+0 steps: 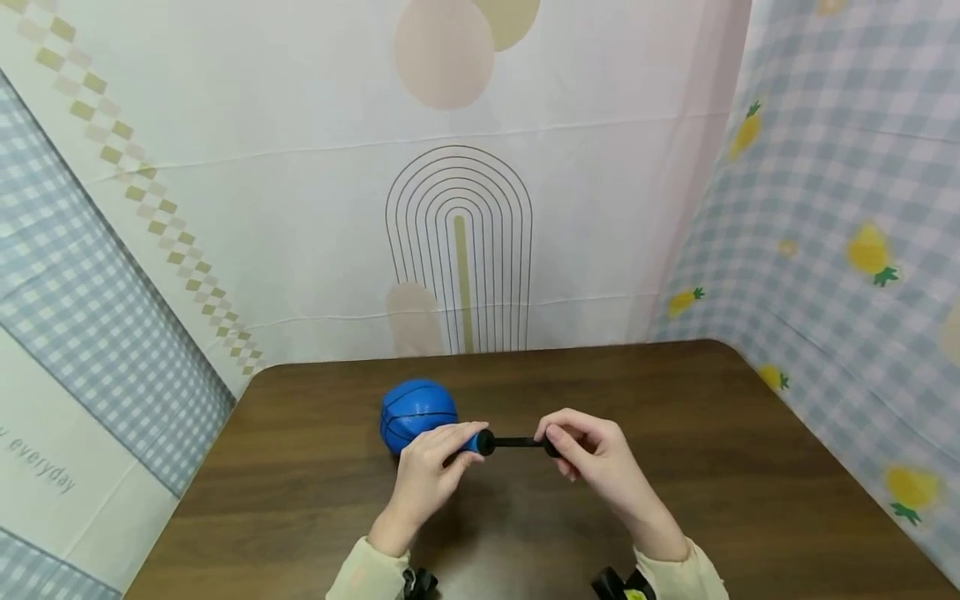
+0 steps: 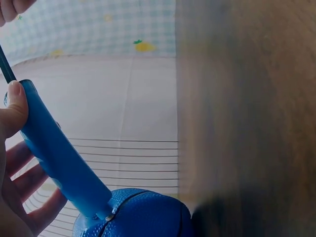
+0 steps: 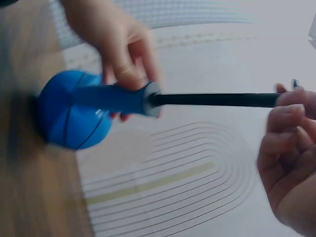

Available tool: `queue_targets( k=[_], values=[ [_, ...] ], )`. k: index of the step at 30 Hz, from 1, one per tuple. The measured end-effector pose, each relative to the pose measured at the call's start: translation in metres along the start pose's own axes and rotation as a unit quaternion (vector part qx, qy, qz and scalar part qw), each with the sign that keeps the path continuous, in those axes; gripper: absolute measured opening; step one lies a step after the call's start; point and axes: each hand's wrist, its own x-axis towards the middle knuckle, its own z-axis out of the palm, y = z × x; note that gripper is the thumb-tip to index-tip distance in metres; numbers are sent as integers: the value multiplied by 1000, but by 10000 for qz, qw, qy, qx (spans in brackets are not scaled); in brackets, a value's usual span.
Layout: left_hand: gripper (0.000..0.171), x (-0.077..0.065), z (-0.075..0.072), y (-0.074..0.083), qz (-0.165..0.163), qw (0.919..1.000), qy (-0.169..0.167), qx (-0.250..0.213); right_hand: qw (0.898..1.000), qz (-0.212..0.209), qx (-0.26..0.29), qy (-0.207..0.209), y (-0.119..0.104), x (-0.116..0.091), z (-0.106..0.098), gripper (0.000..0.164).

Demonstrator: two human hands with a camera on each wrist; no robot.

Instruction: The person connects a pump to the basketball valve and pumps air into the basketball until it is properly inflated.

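A blue ball [image 1: 417, 410] with black basketball lines sits on the table. My left hand [image 1: 433, 467] grips the blue barrel of a hand pump [image 2: 64, 153], whose far end meets the ball in the left wrist view. From the barrel's other end a thin black rod [image 3: 217, 99] sticks out toward my right hand [image 1: 592, 450]. The fingers of that hand pinch the black handle [image 1: 551, 448] at the rod's end. Most of the handle is hidden behind them.
The brown wooden table [image 1: 300, 500] spreads around the hands. Behind it hangs a pale printed cloth [image 1: 322, 250], and checked cloth [image 1: 825, 208] with yellow pineapples closes off the right side. Dark straps [image 1: 618, 585] sit at both wrists.
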Motion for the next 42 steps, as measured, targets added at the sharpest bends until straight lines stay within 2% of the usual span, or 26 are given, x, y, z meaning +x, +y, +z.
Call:
queue_targets(
  k=[3,5,11,15,18,21,25,27,29,34,38,42],
  values=[
    [43,0,3,1,130,9999,28,19,9995,-275,116,97,11,2,3,15],
    [44,-1,5,2,197,9998,34,25,9995,-256,142,79,22,4,7,15],
    [37,-2,10,10,377,9993,-29,-22,9991,332,-256,-70,52,4,28,17],
    [33,-1,9,12,434,9990,-82,-33,9984,476,-219,-192,62,1,39,17],
    [33,0,5,12,317,9994,-142,-51,9983,486,-218,-233,61,0,40,17],
    [35,1,1,12,50,9994,-314,-146,9979,509,-304,-258,56,1,39,17],
    [38,1,1,8,-228,9983,-498,-204,9982,603,-18,-17,43,3,33,21],
    [41,1,1,6,-286,9982,-505,-178,9985,448,218,207,33,3,29,24],
    [43,1,1,4,-305,9983,-469,-157,9987,114,338,361,23,2,22,25],
    [43,3,-1,2,-426,9975,-515,-207,9973,-588,172,397,9,1,11,22],
    [40,2,1,5,-427,9976,-496,-216,9949,-913,136,417,21,1,14,19],
    [40,-1,6,10,-263,9988,-384,-150,9949,-868,278,431,44,2,23,19]
  ],
)
